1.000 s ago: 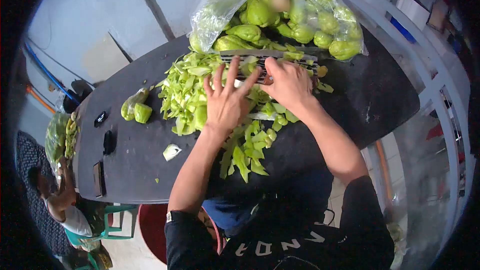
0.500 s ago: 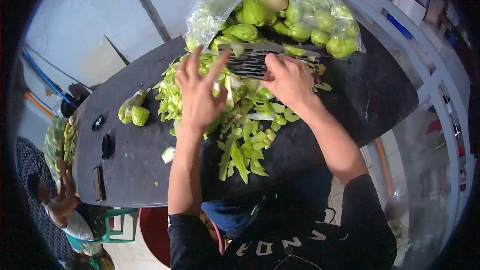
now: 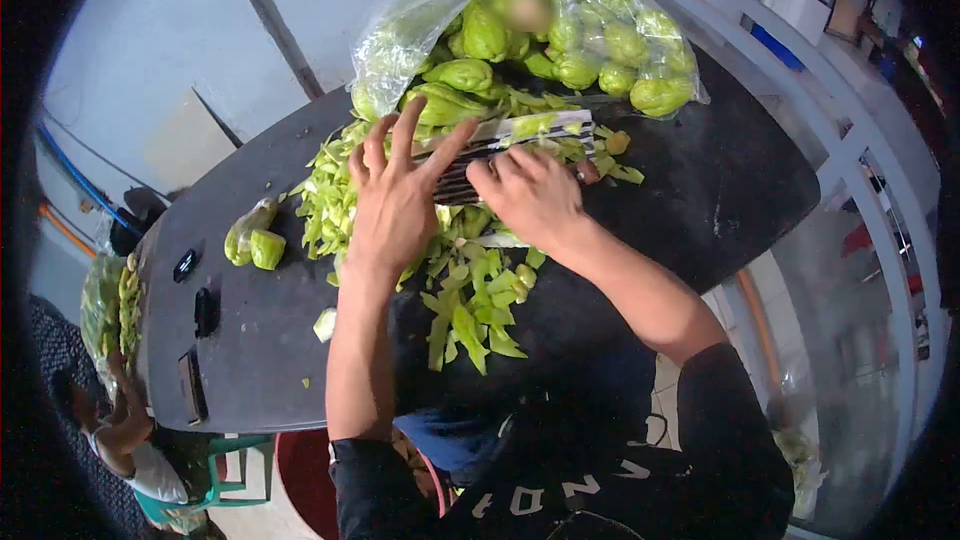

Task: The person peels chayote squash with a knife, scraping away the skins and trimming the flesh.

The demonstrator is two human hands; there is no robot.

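My left hand [image 3: 393, 195] has its fingers spread over the left end of a flat black-and-white striped piece [image 3: 560, 123], whose kind I cannot make out. My right hand [image 3: 530, 190] is closed over the striped piece's lower side, and the tip of a brown handle [image 3: 588, 172] shows beyond its knuckles. The rest of that tool is hidden. Green peelings and cut strips [image 3: 330, 195] lie heaped left of the hands, and more peelings [image 3: 480, 305] spread below. Just above the hands, whole chayotes [image 3: 462, 74] spill from a clear plastic bag [image 3: 385, 50].
On the dark table [image 3: 260, 340] at the left are two chayotes [image 3: 255, 235], partly in plastic, and several small black objects [image 3: 204, 312]. A red tub [image 3: 305, 480] stands below the edge. Another person [image 3: 125, 445] sits at the far left. Metal railing [image 3: 840, 155] curves along the right.
My right hand has moved left and down, closer to my left hand. The striped piece now lies tilted, its right end higher. The view has shifted slightly.
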